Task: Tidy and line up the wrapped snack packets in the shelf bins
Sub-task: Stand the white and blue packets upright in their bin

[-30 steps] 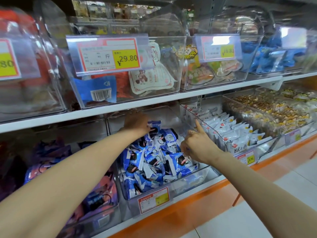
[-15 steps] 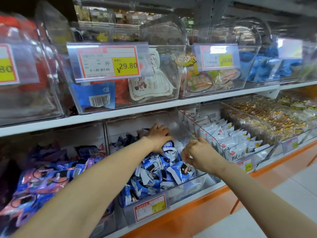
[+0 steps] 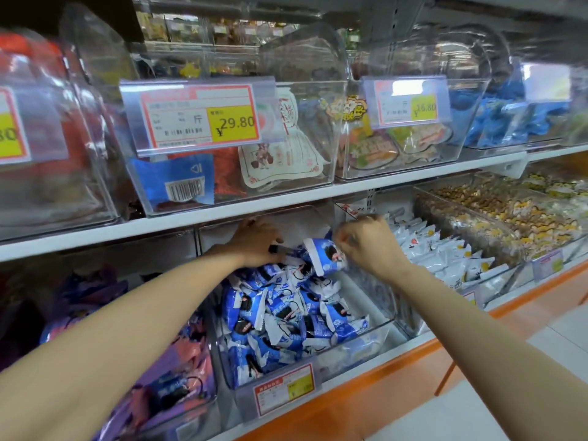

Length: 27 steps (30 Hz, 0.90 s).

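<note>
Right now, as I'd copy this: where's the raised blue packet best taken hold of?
Take the blue packet by its upper right end, probably from the right and above, where the right hand meets it. It stands tilted clear of the pile, and the left hand crowds its left side.

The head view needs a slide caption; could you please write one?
Left hand rests on blue packets in a clear bin; right hand pinches one packet above the pile.
</note>
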Tool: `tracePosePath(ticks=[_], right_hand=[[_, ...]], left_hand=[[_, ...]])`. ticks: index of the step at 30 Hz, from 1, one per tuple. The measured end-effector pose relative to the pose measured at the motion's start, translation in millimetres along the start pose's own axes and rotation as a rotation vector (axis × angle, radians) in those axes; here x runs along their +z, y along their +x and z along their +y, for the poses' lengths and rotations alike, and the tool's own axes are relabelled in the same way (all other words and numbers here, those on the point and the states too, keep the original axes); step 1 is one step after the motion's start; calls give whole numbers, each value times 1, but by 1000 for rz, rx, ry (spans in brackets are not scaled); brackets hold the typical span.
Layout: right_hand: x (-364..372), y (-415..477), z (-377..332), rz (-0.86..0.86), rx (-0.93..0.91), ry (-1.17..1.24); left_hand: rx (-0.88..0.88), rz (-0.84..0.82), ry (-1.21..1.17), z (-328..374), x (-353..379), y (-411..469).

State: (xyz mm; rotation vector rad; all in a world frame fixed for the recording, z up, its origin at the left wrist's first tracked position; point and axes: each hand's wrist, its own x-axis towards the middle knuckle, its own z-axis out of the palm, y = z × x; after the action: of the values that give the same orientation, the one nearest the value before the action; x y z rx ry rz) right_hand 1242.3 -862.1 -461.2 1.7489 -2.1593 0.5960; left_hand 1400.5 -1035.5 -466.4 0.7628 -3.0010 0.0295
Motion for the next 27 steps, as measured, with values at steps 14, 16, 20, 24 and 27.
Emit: tracePosePath(ticks=[14, 16, 20, 24, 27], right_hand=[[19, 46, -23, -357, -93, -36], [5, 31, -12, -294, -59, -38], [-8, -9, 4, -160, 5, 81], [2, -36, 11, -85, -14, 170], [9, -43, 15, -85, -16, 198]], left_hand=[[271, 32, -97, 29, -7, -61], [369, -50, -65, 49, -3, -53], [498, -276, 69, 84, 14, -36], [513, -356, 151, 94, 25, -25], [553, -307, 263, 92, 27, -19]])
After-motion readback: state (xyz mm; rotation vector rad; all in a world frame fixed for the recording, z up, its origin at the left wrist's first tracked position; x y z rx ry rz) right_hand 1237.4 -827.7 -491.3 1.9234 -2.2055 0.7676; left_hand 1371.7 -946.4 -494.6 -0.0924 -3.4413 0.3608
